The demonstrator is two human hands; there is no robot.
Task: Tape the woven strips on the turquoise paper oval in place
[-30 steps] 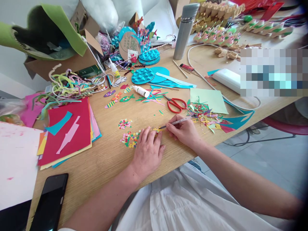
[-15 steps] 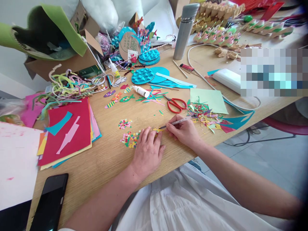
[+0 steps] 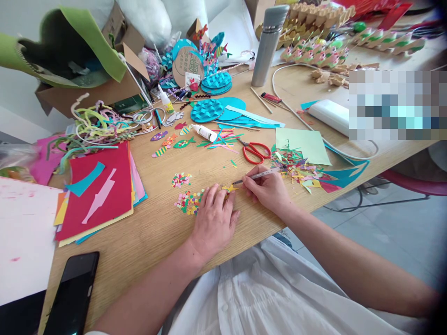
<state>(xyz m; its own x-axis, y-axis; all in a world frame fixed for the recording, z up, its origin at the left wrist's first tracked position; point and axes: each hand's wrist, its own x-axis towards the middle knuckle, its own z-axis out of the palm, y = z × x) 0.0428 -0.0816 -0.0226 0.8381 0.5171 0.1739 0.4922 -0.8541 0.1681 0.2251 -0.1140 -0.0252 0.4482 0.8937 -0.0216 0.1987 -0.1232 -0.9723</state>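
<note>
My left hand (image 3: pixel 214 218) lies flat on the table, fingers stretched out. Its fingertips rest by a small yellow paper cutout (image 3: pixel 229 187), which they partly cover. In my right hand (image 3: pixel 267 190) a slim pen (image 3: pixel 264 174) is pinched, tilted, with its tip at the cutout's right end. Colourful paper dots (image 3: pixel 190 203) lie beside and partly under my left hand. Just beyond them is a little heap of paper bits (image 3: pixel 180 179). Several paper fish, one of them green (image 3: pixel 184 143), lie farther back.
Red-handled scissors (image 3: pixel 256 152), a white glue bottle (image 3: pixel 205 132) and paper scraps (image 3: pixel 296 167) lie beyond my right hand. Coloured paper sheets (image 3: pixel 101 186) and a phone (image 3: pixel 73 291) are on the left. A grey flask (image 3: pixel 268 46) stands at the back.
My right hand and the pen have shifted slightly up and to the right, and more of the yellow cutout shows. My left hand stays in place.
</note>
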